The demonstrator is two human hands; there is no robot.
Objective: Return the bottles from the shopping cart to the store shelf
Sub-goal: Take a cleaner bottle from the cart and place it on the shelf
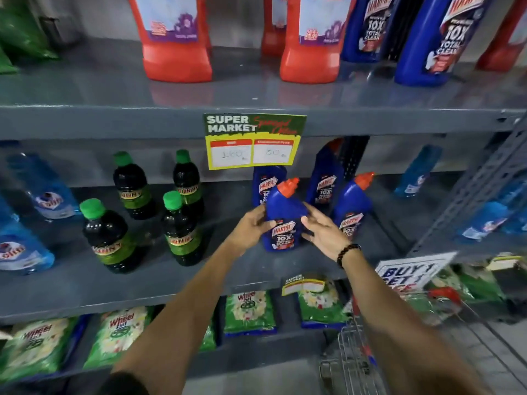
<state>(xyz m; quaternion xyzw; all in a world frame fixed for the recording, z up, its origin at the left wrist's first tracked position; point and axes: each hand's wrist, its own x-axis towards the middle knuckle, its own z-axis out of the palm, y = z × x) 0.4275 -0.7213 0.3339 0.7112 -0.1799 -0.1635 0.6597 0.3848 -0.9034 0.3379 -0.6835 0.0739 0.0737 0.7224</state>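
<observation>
A blue bottle with a red cap (pixel 285 215) stands upright near the front of the grey middle shelf (pixel 142 283). My left hand (pixel 251 229) wraps its left side, thumb on the label. My right hand (pixel 322 229) rests against its right side, fingers spread. Three more blue bottles of the same kind stand behind and to the right: one (pixel 352 206) close by, one (pixel 328 178) further back, one (pixel 266 181) behind the held bottle. The wire shopping cart (pixel 350 363) shows at the bottom right, its contents out of sight.
Several dark bottles with green caps (pixel 182 229) stand left of my hands. Light blue bottles (pixel 22 249) fill the far left. A yellow price sign (pixel 253 141) hangs from the upper shelf edge. Green detergent packs (pixel 251 312) lie on the shelf below.
</observation>
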